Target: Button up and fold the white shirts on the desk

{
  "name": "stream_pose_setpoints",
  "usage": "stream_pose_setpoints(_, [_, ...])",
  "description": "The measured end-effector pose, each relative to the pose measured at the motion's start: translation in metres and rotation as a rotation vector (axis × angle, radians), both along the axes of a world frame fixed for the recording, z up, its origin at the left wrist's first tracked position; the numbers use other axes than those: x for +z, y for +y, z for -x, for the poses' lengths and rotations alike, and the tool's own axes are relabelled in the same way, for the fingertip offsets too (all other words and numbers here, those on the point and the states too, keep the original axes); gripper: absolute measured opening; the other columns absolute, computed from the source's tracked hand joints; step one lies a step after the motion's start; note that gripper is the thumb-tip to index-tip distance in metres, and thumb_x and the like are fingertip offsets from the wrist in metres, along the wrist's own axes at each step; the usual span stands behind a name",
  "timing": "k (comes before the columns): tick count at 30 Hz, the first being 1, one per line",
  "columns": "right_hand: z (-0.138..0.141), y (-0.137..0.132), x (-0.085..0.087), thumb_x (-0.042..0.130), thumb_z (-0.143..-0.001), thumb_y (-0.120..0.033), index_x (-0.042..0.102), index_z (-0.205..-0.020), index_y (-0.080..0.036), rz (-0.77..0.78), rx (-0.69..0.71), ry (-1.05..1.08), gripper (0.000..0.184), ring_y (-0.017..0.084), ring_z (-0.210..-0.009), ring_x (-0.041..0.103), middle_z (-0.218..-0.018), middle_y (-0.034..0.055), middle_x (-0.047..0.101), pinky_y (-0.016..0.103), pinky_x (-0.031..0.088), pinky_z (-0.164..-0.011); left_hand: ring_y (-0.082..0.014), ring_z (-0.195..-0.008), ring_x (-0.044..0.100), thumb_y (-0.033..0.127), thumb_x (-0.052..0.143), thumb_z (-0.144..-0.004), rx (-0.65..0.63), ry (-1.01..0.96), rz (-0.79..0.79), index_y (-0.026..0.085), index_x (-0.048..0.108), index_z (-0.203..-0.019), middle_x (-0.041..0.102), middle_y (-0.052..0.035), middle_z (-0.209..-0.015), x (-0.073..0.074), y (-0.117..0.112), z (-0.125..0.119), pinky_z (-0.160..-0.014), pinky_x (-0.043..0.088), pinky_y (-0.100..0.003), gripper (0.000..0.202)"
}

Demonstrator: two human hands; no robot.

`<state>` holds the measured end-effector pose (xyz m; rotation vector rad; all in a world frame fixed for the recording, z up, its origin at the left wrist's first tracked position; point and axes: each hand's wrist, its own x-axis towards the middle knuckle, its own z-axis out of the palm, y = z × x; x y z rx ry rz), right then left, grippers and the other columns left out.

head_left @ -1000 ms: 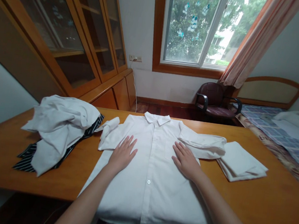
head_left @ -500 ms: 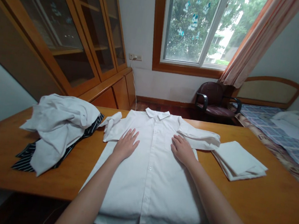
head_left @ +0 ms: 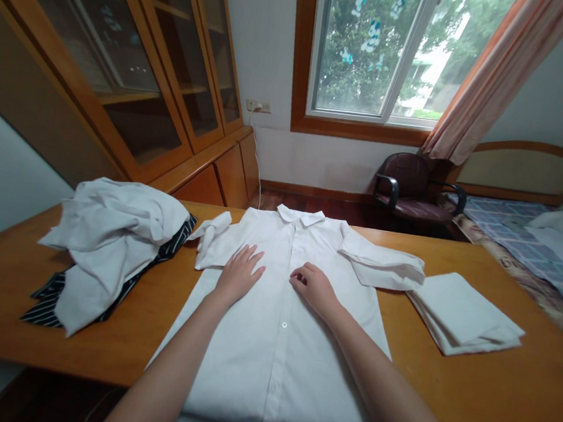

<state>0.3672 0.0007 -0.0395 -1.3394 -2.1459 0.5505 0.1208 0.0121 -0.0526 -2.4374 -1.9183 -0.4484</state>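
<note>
A white button-up shirt (head_left: 245, 362) lies front up on the wooden table, collar at the far end and lower part toward me. My left hand (head_left: 240, 274) rests flat on its left chest area, fingers spread. My right hand (head_left: 314, 288) is over the button strip near the middle, its fingers curled in and the tips close together. Whether any cloth is between those tips is hidden. Both sleeves stretch sideways; the right sleeve (head_left: 381, 262) lies folded flat, while the left sleeve's end (head_left: 212, 227) is bunched up.
To the left, a crumpled white garment (head_left: 118, 234) lies over a black striped cloth (head_left: 45, 307). A folded white cloth (head_left: 466, 314) sits on the table (head_left: 442, 402) at the right. Beyond are a glass-door cabinet (head_left: 174, 79), a chair (head_left: 410, 184) and a bed (head_left: 522, 223).
My right hand has moved left from the shirt's right chest to the button strip, and its fingers have curled. My left hand stays in place. The view has shifted slightly.
</note>
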Motion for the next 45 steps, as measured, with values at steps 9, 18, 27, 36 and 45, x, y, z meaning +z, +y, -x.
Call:
stream_pose_setpoints(9, [-0.008, 0.006, -0.009, 0.065, -0.089, -0.018, 0.074, -0.089, -0.021, 0.007, 0.022, 0.063, 0.010, 0.017, -0.085, 0.063, -0.089, 0.0031, 0.065, 0.027, 0.049, -0.079, -0.0209, -0.089, 0.062, 0.022, 0.052, -0.091, -0.106, -0.335, 0.047, 0.019, 0.071, -0.086, 0.066, -0.0058, -0.091, 0.017, 0.026, -0.049, -0.086, 0.051, -0.034, 0.019])
stream_pose_setpoints(18, [-0.011, 0.006, -0.001, 0.067, -0.086, -0.015, 0.075, -0.086, -0.022, 0.020, 0.034, 0.080, 0.010, 0.016, -0.081, 0.062, -0.083, 0.0019, 0.064, 0.027, 0.049, -0.077, -0.0198, -0.085, 0.059, 0.024, 0.052, -0.090, -0.297, -0.431, 0.139, 0.020, 0.065, -0.076, 0.065, -0.0035, -0.081, 0.017, 0.021, -0.050, -0.080, 0.048, -0.033, 0.019])
stream_pose_setpoints(27, [-0.011, 0.004, 0.000, 0.067, -0.085, -0.013, 0.075, -0.085, -0.021, 0.028, 0.037, 0.099, 0.011, 0.017, -0.080, 0.060, -0.080, 0.0022, 0.063, 0.029, 0.047, -0.077, -0.0179, -0.083, 0.057, 0.021, 0.062, -0.086, -0.446, -0.454, 0.251, 0.021, 0.069, -0.083, 0.063, -0.0008, -0.080, 0.023, 0.017, -0.046, -0.081, 0.042, -0.032, 0.008])
stream_pose_setpoints(36, [-0.009, 0.004, -0.001, 0.068, -0.086, -0.014, 0.075, -0.085, -0.021, 0.046, 0.006, 0.075, 0.010, 0.018, -0.082, 0.061, -0.083, 0.0028, 0.065, 0.029, 0.046, -0.078, -0.0177, -0.083, 0.056, 0.022, 0.069, -0.080, -0.408, -0.455, 0.319, 0.022, 0.069, -0.075, 0.064, 0.0013, -0.077, 0.026, 0.012, -0.050, -0.082, 0.041, -0.032, 0.005])
stream_pose_setpoints(45, [-0.007, 0.002, -0.002, 0.068, -0.087, -0.015, 0.075, -0.089, -0.021, 0.034, -0.014, 0.054, 0.010, 0.019, -0.087, 0.058, -0.085, 0.0038, 0.065, 0.031, 0.046, -0.080, -0.0201, -0.090, 0.056, 0.018, 0.065, -0.077, -0.359, -0.449, 0.319, 0.022, 0.068, -0.086, 0.063, 0.0000, -0.084, 0.024, 0.012, -0.051, -0.085, 0.042, -0.033, 0.010])
